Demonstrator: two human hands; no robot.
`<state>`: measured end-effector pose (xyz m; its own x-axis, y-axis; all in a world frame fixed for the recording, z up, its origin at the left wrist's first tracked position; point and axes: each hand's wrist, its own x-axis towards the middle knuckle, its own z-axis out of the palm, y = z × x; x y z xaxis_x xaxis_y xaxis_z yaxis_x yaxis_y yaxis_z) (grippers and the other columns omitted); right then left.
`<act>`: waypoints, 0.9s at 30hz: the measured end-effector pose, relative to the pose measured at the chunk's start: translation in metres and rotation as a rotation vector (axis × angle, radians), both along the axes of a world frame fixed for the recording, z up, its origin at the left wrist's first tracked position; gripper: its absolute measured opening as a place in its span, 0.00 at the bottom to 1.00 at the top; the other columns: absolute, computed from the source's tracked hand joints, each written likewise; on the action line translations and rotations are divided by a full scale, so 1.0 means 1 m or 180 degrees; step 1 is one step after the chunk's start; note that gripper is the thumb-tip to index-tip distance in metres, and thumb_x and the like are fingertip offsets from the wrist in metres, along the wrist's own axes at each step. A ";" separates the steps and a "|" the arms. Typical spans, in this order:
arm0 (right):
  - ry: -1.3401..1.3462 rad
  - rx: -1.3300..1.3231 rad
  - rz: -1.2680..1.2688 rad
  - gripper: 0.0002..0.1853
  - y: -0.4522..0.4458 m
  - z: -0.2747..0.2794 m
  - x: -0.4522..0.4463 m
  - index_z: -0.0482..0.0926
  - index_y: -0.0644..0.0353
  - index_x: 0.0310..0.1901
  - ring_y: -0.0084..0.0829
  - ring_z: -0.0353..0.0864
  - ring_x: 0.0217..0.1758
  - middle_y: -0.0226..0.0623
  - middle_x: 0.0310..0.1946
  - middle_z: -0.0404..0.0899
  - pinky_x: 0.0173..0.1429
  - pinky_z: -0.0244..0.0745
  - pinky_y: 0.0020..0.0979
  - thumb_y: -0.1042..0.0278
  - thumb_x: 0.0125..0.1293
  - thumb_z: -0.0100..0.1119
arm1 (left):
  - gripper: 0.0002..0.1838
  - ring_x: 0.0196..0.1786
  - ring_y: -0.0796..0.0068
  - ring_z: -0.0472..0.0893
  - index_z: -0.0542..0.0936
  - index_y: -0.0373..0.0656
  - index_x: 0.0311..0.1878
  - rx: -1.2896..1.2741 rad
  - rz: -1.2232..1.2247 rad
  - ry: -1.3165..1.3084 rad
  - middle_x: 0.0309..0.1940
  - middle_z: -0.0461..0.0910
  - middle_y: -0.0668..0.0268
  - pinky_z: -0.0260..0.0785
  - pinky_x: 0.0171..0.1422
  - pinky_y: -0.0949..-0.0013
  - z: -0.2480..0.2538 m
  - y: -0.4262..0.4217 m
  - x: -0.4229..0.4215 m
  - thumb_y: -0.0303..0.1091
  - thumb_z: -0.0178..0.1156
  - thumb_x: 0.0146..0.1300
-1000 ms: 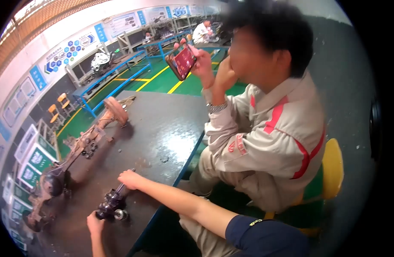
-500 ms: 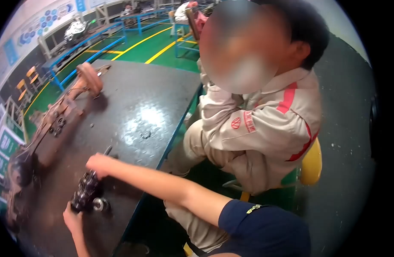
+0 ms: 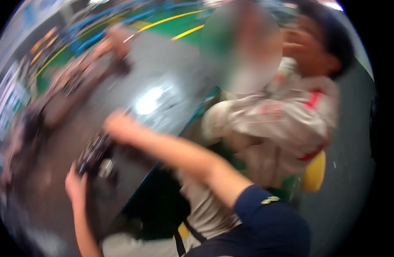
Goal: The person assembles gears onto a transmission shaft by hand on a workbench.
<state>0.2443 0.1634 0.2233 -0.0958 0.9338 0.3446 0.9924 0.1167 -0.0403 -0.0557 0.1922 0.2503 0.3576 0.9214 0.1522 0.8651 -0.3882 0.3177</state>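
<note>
Dark, shiny gear assembly (image 3: 93,152), motion-blurred, slantwise on the grey tabletop (image 3: 173,60), small silvery ring (image 3: 106,168) just beside.

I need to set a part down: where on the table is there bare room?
Widest: the table's far end, between the rusty axle and the seated person. A narrower strip separates axle and dark gear assembly. Blur may hide small bits. Crowded: around that assembly, the left hand, right hand and small metal piece.
</note>
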 end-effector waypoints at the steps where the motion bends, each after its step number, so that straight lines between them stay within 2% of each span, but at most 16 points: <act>1: -0.0027 0.0027 0.0211 0.12 0.003 -0.007 0.008 0.84 0.60 0.41 0.47 0.81 0.52 0.46 0.44 0.83 0.59 0.75 0.46 0.68 0.55 0.62 | 0.34 0.53 0.46 0.82 0.75 0.49 0.69 -0.0142 0.0063 0.0066 0.48 0.83 0.48 0.75 0.58 0.52 0.002 0.000 -0.001 0.36 0.70 0.56; 3: 0.0254 0.0376 0.0265 0.23 0.006 -0.023 0.024 0.79 0.63 0.51 0.51 0.73 0.64 0.50 0.56 0.77 0.71 0.63 0.52 0.68 0.52 0.69 | 0.33 0.52 0.46 0.82 0.75 0.48 0.67 0.0116 -0.0020 0.0207 0.46 0.83 0.47 0.75 0.56 0.50 -0.003 0.003 -0.002 0.38 0.69 0.56; 4: -0.0030 0.0484 0.0315 0.18 0.010 -0.025 0.033 0.81 0.63 0.49 0.52 0.73 0.65 0.50 0.59 0.77 0.71 0.63 0.52 0.66 0.58 0.65 | 0.33 0.51 0.46 0.83 0.75 0.47 0.66 0.0075 0.0018 0.0205 0.45 0.83 0.46 0.76 0.55 0.49 -0.007 0.007 -0.005 0.37 0.70 0.55; 6: 0.0131 0.0346 0.0171 0.32 -0.012 -0.010 0.029 0.79 0.65 0.60 0.59 0.55 0.78 0.51 0.74 0.62 0.79 0.52 0.56 0.50 0.60 0.70 | 0.31 0.47 0.45 0.84 0.75 0.46 0.62 0.0273 -0.0108 0.0116 0.41 0.84 0.46 0.77 0.53 0.49 -0.020 0.015 -0.010 0.34 0.72 0.53; 7: -0.0019 0.0347 0.0174 0.30 -0.015 -0.004 0.034 0.79 0.63 0.61 0.59 0.53 0.79 0.49 0.76 0.60 0.78 0.52 0.58 0.51 0.63 0.68 | 0.31 0.45 0.45 0.85 0.75 0.44 0.61 0.0197 -0.0084 0.0078 0.38 0.85 0.47 0.78 0.51 0.48 -0.014 0.011 -0.007 0.32 0.72 0.52; 8: 0.0168 0.0593 0.0244 0.20 -0.021 0.010 0.028 0.86 0.64 0.50 0.55 0.60 0.76 0.45 0.70 0.71 0.77 0.55 0.53 0.55 0.66 0.66 | 0.31 0.44 0.45 0.85 0.75 0.43 0.61 0.0224 -0.0073 0.0087 0.37 0.85 0.47 0.79 0.50 0.49 -0.015 0.011 -0.009 0.32 0.73 0.52; 10: 0.0628 0.0786 0.0887 0.17 -0.019 0.020 0.040 0.86 0.65 0.28 0.47 0.78 0.58 0.43 0.45 0.86 0.64 0.70 0.44 0.58 0.68 0.65 | 0.32 0.43 0.45 0.86 0.75 0.41 0.61 0.0180 -0.0079 0.0113 0.37 0.85 0.47 0.79 0.50 0.50 -0.015 0.012 -0.010 0.32 0.73 0.52; 11: 0.0602 0.0765 0.0871 0.17 -0.020 0.023 0.042 0.86 0.65 0.28 0.47 0.78 0.58 0.43 0.45 0.86 0.64 0.70 0.44 0.58 0.68 0.65 | 0.32 0.43 0.45 0.86 0.75 0.41 0.61 0.0162 -0.0097 0.0086 0.37 0.85 0.47 0.79 0.50 0.50 -0.015 0.014 -0.009 0.32 0.73 0.52; 13: 0.1049 0.0764 0.0252 0.24 -0.025 0.034 0.037 0.76 0.65 0.15 0.42 0.79 0.34 0.39 0.21 0.79 0.44 0.73 0.41 0.62 0.69 0.64 | 0.34 0.48 0.45 0.85 0.75 0.43 0.64 0.0021 -0.0016 0.0094 0.41 0.85 0.45 0.78 0.54 0.50 -0.015 0.015 -0.009 0.34 0.74 0.51; 16: 0.1119 0.1449 0.0450 0.25 -0.013 0.024 0.040 0.71 0.65 0.14 0.43 0.72 0.25 0.41 0.16 0.71 0.34 0.67 0.43 0.66 0.68 0.63 | 0.34 0.47 0.45 0.85 0.75 0.43 0.64 0.0019 -0.0032 0.0099 0.41 0.85 0.45 0.78 0.53 0.50 -0.014 0.015 -0.009 0.34 0.74 0.51; 22: 0.1148 0.1302 0.0486 0.22 -0.003 0.017 0.034 0.72 0.64 0.14 0.44 0.72 0.26 0.40 0.17 0.72 0.35 0.67 0.45 0.68 0.65 0.63 | 0.34 0.47 0.44 0.85 0.76 0.42 0.64 0.0039 -0.0019 0.0028 0.41 0.85 0.44 0.78 0.53 0.50 -0.017 0.015 -0.009 0.33 0.74 0.51; 23: 0.1026 0.0797 0.0292 0.14 -0.003 0.016 0.039 0.78 0.64 0.24 0.45 0.77 0.32 0.41 0.25 0.78 0.42 0.72 0.44 0.66 0.63 0.66 | 0.34 0.47 0.44 0.85 0.76 0.42 0.64 0.0026 -0.0029 0.0037 0.41 0.85 0.44 0.78 0.53 0.50 -0.017 0.015 -0.008 0.33 0.74 0.51; 24: 0.1037 0.0785 0.0282 0.14 -0.004 0.015 0.038 0.78 0.64 0.24 0.45 0.77 0.32 0.41 0.25 0.78 0.42 0.72 0.44 0.66 0.63 0.66 | 0.33 0.46 0.45 0.85 0.75 0.41 0.63 0.0055 -0.0078 0.0025 0.40 0.85 0.45 0.79 0.52 0.50 -0.016 0.016 -0.008 0.32 0.73 0.51; 25: 0.1105 0.0884 0.0468 0.11 -0.003 0.015 0.034 0.80 0.64 0.33 0.45 0.79 0.40 0.42 0.33 0.80 0.49 0.73 0.43 0.64 0.63 0.68 | 0.32 0.45 0.45 0.86 0.75 0.40 0.63 0.0082 -0.0117 0.0017 0.39 0.85 0.46 0.80 0.51 0.50 -0.016 0.016 -0.008 0.30 0.73 0.52; 26: 0.1194 0.0986 0.0676 0.14 -0.003 0.014 0.028 0.82 0.63 0.43 0.46 0.81 0.48 0.44 0.41 0.83 0.55 0.74 0.42 0.62 0.62 0.69 | 0.32 0.45 0.45 0.86 0.75 0.40 0.63 0.0071 -0.0088 0.0049 0.39 0.85 0.46 0.80 0.51 0.50 -0.017 0.015 -0.010 0.30 0.73 0.52; 27: 0.1157 0.0593 0.0700 0.28 -0.003 0.015 0.028 0.76 0.60 0.60 0.49 0.76 0.62 0.46 0.57 0.79 0.66 0.71 0.42 0.59 0.60 0.71 | 0.32 0.45 0.45 0.86 0.75 0.41 0.62 0.0094 -0.0091 0.0030 0.39 0.85 0.46 0.80 0.51 0.50 -0.017 0.015 -0.009 0.30 0.72 0.52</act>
